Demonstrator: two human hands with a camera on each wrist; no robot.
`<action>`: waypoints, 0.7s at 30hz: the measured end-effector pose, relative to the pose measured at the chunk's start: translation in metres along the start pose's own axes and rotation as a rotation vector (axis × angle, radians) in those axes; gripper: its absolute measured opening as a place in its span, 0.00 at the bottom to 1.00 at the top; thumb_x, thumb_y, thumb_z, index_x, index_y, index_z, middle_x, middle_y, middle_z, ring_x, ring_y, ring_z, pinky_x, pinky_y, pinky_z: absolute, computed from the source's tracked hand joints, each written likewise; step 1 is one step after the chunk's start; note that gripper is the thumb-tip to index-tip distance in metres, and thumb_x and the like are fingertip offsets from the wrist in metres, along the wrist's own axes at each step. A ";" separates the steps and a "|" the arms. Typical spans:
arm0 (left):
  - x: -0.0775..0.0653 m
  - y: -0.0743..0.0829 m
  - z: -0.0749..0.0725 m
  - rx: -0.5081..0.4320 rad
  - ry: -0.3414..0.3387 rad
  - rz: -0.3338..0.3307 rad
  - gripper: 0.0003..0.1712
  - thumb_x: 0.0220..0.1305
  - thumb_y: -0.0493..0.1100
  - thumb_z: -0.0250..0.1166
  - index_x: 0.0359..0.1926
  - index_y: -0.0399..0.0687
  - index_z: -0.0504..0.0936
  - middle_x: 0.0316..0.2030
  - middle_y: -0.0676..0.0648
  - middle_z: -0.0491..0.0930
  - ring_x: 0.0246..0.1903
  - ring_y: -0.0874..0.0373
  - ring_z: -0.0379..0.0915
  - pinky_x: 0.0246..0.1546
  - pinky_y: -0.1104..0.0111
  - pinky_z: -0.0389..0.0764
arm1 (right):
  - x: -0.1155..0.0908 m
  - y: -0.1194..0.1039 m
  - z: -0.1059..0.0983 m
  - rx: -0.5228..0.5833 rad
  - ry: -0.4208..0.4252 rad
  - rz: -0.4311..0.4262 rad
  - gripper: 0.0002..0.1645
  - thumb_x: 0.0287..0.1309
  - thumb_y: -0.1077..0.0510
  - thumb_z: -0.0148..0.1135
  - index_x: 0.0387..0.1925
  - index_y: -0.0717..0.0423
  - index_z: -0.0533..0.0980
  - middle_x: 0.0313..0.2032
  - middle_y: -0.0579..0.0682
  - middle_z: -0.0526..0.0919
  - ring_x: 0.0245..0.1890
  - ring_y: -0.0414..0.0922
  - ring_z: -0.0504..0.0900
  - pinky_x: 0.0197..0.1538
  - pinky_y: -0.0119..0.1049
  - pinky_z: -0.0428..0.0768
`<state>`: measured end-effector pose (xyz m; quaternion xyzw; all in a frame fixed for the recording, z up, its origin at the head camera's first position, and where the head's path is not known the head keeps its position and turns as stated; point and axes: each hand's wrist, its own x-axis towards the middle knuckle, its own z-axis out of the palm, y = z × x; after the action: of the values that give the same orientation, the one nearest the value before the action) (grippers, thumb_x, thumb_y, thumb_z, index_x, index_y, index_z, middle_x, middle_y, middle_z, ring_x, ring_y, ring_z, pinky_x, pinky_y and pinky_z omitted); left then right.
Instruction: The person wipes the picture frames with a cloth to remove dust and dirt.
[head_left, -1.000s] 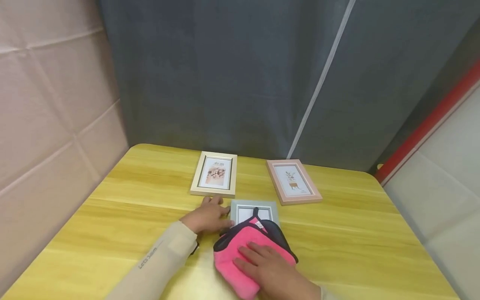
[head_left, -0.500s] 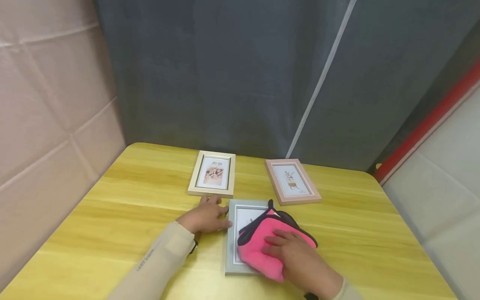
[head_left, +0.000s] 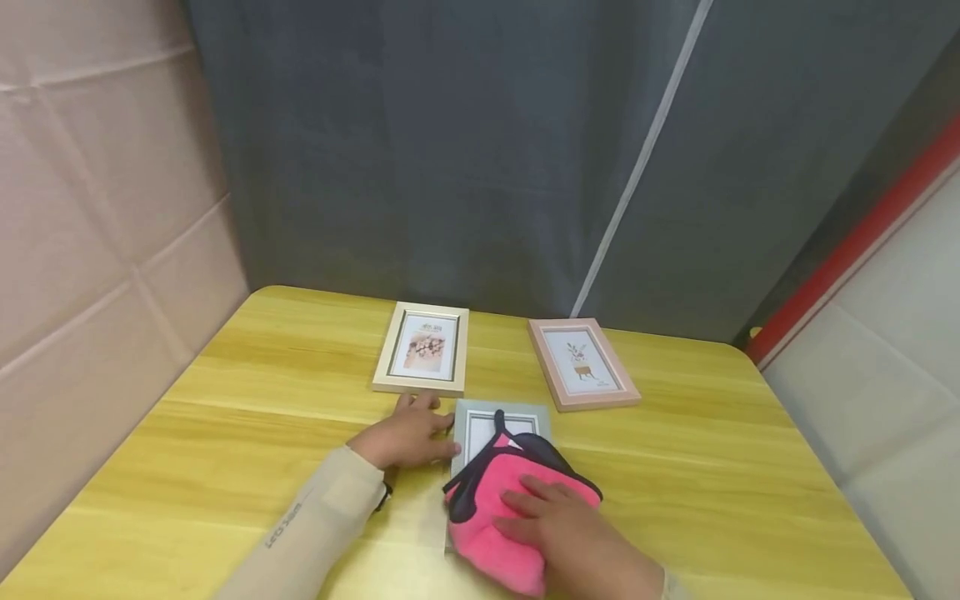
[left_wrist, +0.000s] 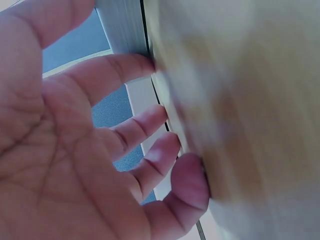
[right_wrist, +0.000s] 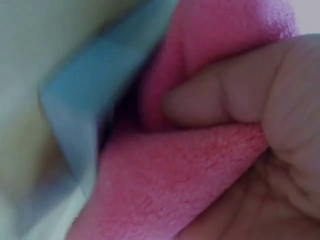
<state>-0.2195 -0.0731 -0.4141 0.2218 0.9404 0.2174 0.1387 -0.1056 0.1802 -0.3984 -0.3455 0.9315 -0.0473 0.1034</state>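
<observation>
A grey-green picture frame (head_left: pixel 501 414) lies flat on the yellow table (head_left: pixel 712 467), its near half hidden. A pink cloth with dark trim (head_left: pixel 491 504) covers that half. My right hand (head_left: pixel 558 529) presses down on the cloth; in the right wrist view my thumb (right_wrist: pixel 210 105) pinches a fold of the pink cloth (right_wrist: pixel 200 165) beside the frame's blue-grey edge (right_wrist: pixel 75 95). My left hand (head_left: pixel 408 437) rests on the table with straight, spread fingers at the frame's left edge. In the left wrist view its fingertips (left_wrist: pixel 192 182) touch a pale edge.
A cream-framed picture (head_left: pixel 422 347) lies at the back centre-left and a pink-framed one (head_left: pixel 583 363) at the back right. A dark grey curtain (head_left: pixel 480 150) hangs behind the table, a beige padded wall (head_left: pixel 90 208) stands to the left.
My right hand has swept the pink cloth across the grey-green frame, right and then back left toward its near end. The left hand has stayed at the frame's left edge.
</observation>
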 end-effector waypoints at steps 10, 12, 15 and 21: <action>0.003 0.001 0.006 0.000 0.006 -0.018 0.36 0.65 0.60 0.65 0.66 0.44 0.75 0.69 0.36 0.60 0.61 0.38 0.54 0.59 0.48 0.69 | -0.003 0.027 -0.011 -0.021 0.147 0.006 0.28 0.48 0.73 0.64 0.45 0.41 0.87 0.55 0.45 0.83 0.63 0.53 0.73 0.64 0.55 0.71; 0.002 0.002 0.006 0.009 0.013 -0.015 0.35 0.65 0.59 0.65 0.66 0.44 0.76 0.69 0.36 0.61 0.61 0.38 0.54 0.59 0.49 0.70 | -0.002 0.025 -0.008 -0.009 0.177 -0.064 0.31 0.49 0.72 0.64 0.51 0.40 0.85 0.58 0.44 0.81 0.64 0.51 0.73 0.64 0.52 0.71; 0.002 0.003 0.005 0.026 0.016 0.001 0.34 0.65 0.58 0.65 0.65 0.43 0.76 0.67 0.36 0.62 0.59 0.38 0.56 0.57 0.49 0.71 | 0.002 0.017 -0.001 -0.010 0.168 -0.176 0.38 0.49 0.68 0.68 0.62 0.39 0.77 0.65 0.44 0.75 0.66 0.49 0.70 0.65 0.49 0.72; 0.001 0.006 0.002 0.026 -0.003 -0.010 0.34 0.63 0.54 0.65 0.65 0.40 0.76 0.67 0.36 0.63 0.60 0.37 0.56 0.56 0.47 0.71 | 0.004 0.001 0.004 0.017 0.026 -0.114 0.42 0.50 0.56 0.74 0.67 0.35 0.72 0.68 0.41 0.71 0.70 0.50 0.65 0.65 0.52 0.71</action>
<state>-0.2178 -0.0669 -0.4132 0.2191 0.9440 0.2041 0.1385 -0.1079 0.1781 -0.4029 -0.3966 0.9111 -0.0656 0.0914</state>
